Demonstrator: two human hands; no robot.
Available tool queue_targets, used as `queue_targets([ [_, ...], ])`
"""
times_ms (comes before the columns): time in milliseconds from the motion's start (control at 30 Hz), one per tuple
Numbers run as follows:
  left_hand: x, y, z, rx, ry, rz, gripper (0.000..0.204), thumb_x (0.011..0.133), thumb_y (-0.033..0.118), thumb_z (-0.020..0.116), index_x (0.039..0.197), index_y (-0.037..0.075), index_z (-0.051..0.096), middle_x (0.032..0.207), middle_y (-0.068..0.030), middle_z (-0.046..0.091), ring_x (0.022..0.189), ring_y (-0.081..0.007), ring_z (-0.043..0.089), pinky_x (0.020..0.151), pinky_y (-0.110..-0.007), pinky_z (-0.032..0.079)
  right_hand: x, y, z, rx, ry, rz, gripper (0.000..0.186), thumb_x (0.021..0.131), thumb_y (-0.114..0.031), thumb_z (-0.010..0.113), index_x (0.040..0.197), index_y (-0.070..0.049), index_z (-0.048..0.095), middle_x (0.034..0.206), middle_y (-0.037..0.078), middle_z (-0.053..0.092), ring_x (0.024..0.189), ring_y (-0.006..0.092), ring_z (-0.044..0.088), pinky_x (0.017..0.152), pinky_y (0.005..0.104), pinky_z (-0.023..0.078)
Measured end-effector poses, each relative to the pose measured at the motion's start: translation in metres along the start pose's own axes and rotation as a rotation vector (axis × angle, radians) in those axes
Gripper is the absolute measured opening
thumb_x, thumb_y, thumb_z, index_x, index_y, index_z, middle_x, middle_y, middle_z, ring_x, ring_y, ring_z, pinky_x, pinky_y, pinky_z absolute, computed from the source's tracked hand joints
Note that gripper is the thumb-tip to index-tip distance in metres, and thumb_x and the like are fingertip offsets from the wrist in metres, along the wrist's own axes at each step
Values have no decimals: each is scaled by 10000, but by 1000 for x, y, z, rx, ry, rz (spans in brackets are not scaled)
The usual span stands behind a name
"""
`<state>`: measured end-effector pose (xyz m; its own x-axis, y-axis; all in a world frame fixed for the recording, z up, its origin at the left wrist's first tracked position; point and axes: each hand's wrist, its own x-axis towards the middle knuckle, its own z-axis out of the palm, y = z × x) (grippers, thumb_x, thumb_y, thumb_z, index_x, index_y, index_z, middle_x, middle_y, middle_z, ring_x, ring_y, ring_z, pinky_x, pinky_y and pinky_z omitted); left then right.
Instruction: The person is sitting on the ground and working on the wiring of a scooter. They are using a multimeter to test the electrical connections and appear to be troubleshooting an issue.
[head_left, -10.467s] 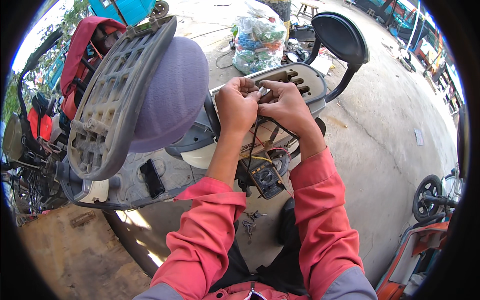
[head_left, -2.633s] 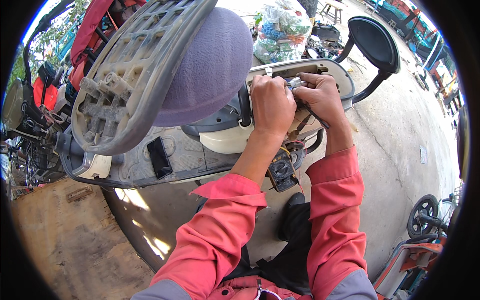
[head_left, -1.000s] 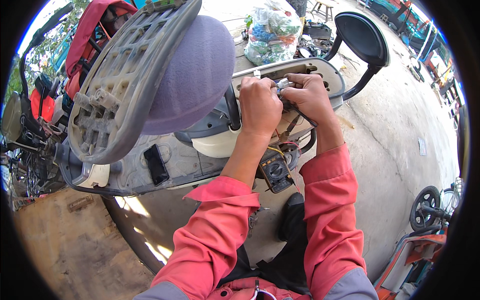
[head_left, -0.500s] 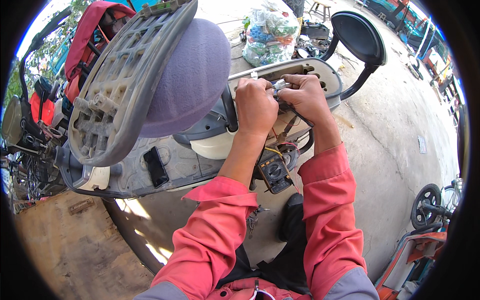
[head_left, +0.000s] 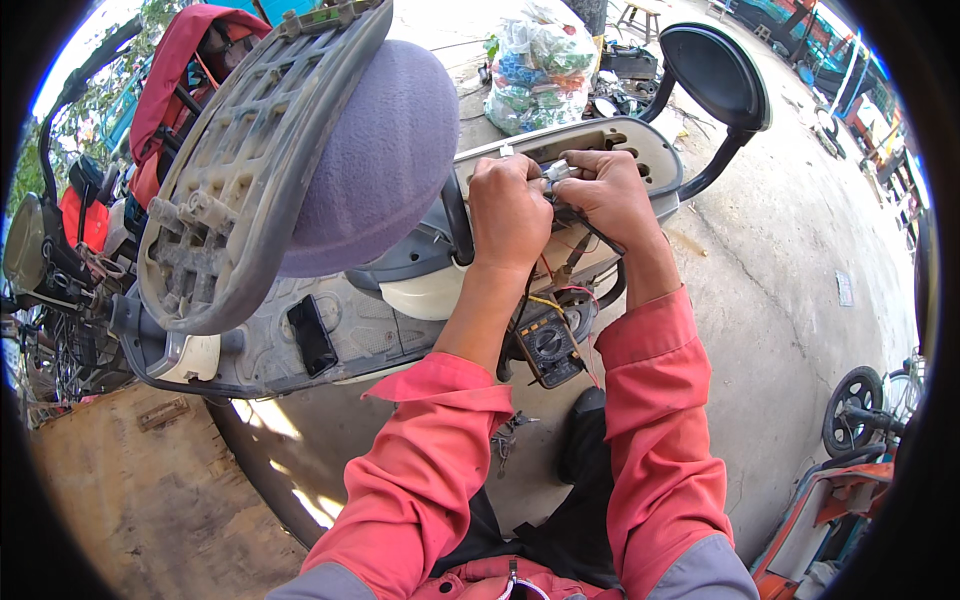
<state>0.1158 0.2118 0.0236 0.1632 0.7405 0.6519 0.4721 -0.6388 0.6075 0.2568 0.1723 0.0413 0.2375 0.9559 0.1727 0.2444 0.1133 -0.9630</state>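
Observation:
Both hands work together over the open seat compartment of an electric scooter. My right hand pinches a white plastic wire connector between thumb and fingers. Close against it, my left hand is closed at the connector's other side; its fingertips are partly hidden, and wires run between the two hands. Another white connector pokes up just beyond my left knuckles. Below my wrists a black multimeter hangs at the scooter's side, among red, yellow and black leads.
The scooter's seat, purple-covered, stands tipped up at left. A black phone lies on the footboard. A padded black backrest rises at right. Beyond are a bag of bottles and a wheel; a wooden board lies lower left.

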Motion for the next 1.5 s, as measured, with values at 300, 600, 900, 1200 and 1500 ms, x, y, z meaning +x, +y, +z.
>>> queue_targets([
  [300, 1, -1, 2, -15, -12, -11, 63, 743, 35, 718, 790, -6, 727, 765, -207, 692, 764, -380, 678, 739, -444, 520, 2, 4, -1, -24, 13, -13, 517, 774, 3, 711, 1228, 209, 573, 852, 38, 689, 706, 51, 585, 599, 211, 460],
  [600, 3, -4, 2, -38, -12, -38, 59, 748, 29, 722, 791, -11, 726, 727, -211, 683, 687, -353, 687, 681, -406, 526, -2, -4, -1, -17, -18, 5, 498, 763, -5, 700, 1209, 192, 600, 838, 17, 676, 705, 40, 567, 598, 209, 451],
  [900, 5, -7, 4, -54, -42, -51, 58, 757, 29, 723, 803, -7, 729, 701, -191, 682, 646, -305, 682, 657, -385, 518, 0, -1, -3, -54, -27, 6, 427, 769, -14, 696, 1145, 179, 639, 889, 44, 701, 749, 48, 590, 636, 212, 480],
  [1200, 3, -10, 6, -101, -53, -60, 58, 766, 22, 725, 812, -8, 704, 698, -165, 687, 637, -279, 674, 644, -373, 506, 0, 1, -2, -67, -2, -15, 415, 766, -26, 695, 1125, 177, 648, 858, 24, 686, 735, 41, 568, 622, 213, 465],
  [1500, 0, -9, 5, -108, -67, -88, 137, 787, 35, 739, 850, -7, 626, 746, -171, 687, 708, -326, 670, 673, -416, 500, 0, 1, -2, -71, 17, -57, 318, 758, -51, 686, 1005, 149, 684, 768, 46, 676, 693, 61, 554, 587, 270, 468],
])
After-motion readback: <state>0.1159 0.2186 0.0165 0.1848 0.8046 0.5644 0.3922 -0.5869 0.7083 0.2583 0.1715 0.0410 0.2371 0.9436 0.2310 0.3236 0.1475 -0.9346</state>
